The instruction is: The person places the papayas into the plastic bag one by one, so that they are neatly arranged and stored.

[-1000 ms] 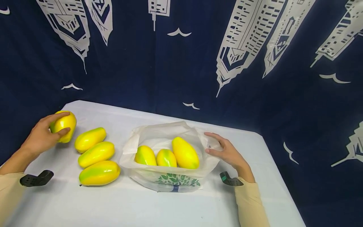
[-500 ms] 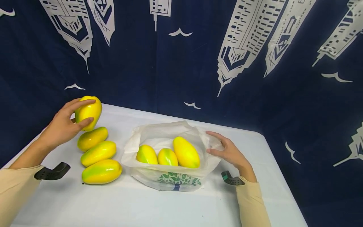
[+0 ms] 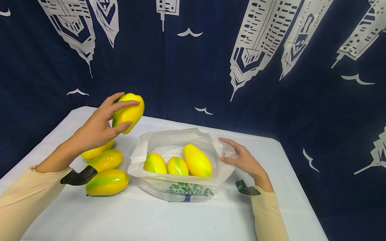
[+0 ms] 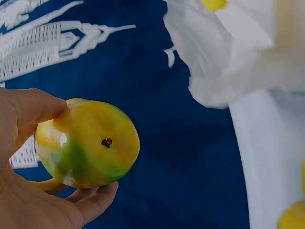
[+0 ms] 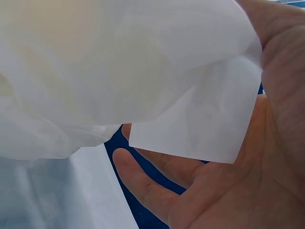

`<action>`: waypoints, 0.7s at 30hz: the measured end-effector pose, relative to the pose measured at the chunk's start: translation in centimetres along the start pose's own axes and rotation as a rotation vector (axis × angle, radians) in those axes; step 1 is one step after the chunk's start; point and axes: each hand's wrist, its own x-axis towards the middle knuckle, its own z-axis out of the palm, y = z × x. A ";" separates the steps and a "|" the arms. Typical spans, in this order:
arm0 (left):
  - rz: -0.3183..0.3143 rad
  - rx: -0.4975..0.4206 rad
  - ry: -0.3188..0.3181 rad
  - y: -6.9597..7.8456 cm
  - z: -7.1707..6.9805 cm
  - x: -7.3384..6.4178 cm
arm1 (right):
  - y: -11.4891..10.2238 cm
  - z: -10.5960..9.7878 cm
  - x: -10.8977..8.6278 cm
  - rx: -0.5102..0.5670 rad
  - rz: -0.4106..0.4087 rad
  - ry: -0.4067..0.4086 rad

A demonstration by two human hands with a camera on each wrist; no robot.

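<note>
My left hand grips a yellow mango above the back of the table, thumb and fingers on either side. In the left wrist view the dark stem spot and green patches of this held mango show. A white bag with a green tree print stands with its mouth spread wide. It contains a large yellow mango and two smaller-looking ones. My right hand holds the bag's right side, thumb and fingers curved about it. In the right wrist view the bag partly hides my fingers.
Left of the bag, three mangoes lie in a row, the front mango nearest; my left forearm partly covers the others. White cloth covers the table. Behind hangs a dark blue curtain with white building prints.
My left hand has lifted the mango from the table's left side and carried it rightward, over the row toward the bag. My right hand has stayed at the bag.
</note>
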 end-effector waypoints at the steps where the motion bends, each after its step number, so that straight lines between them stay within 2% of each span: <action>1: 0.014 -0.002 -0.004 0.4 0.2 0.3 | 0.0 0.0 0.0 -0.002 0.000 -0.002; 4: 0.048 -0.006 -0.033 1.6 0.7 1.1 | 0.0 0.0 0.0 -0.003 0.007 0.002; 9: 0.079 -0.001 -0.124 3.3 2.1 2.5 | 0.0 -0.1 0.0 -0.011 0.003 0.004; 15: 0.137 -0.006 -0.298 4.4 4.2 4.0 | 0.2 -0.1 0.1 -0.007 -0.014 -0.008; 21: 0.182 0.009 -0.450 4.9 6.3 4.5 | 0.2 0.0 0.1 0.007 -0.009 -0.011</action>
